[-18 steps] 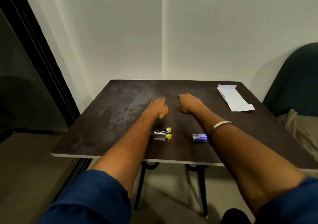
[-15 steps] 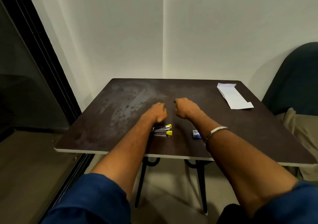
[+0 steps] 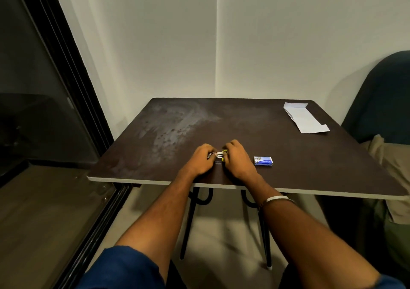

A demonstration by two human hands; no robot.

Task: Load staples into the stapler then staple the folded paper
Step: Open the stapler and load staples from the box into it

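Both hands sit on the dark tabletop (image 3: 288, 155) near its front edge, with the stapler (image 3: 219, 155) between them. The left hand (image 3: 203, 161) curls over the stapler's left end, and the right hand (image 3: 237, 160) covers its right end, where a bit of yellow shows by the fingers (image 3: 230, 148). Only a short silver stretch of the stapler is visible in the gap between the two sets of fingers; the rest is hidden under them. The fingers of both hands are bent around the stapler and grasp it, though whether it is lifted or rests flat on the tabletop cannot be told.

Just to the right of the right hand's fingers, apart from them, lies a small blue staple box (image 3: 263, 161) flat on the tabletop. Well beyond the fingers, at the far right corner, the folded paper (image 3: 305, 120) lies flat, white, with one short flap showing at its near end.

A pale bangle (image 3: 277, 199) circles the right forearm, and blue sleeves (image 3: 124, 268) cover both upper arms. Left of the tabletop stands a dark glass door (image 3: 33, 111); to its right is a dark green seat (image 3: 386, 102).
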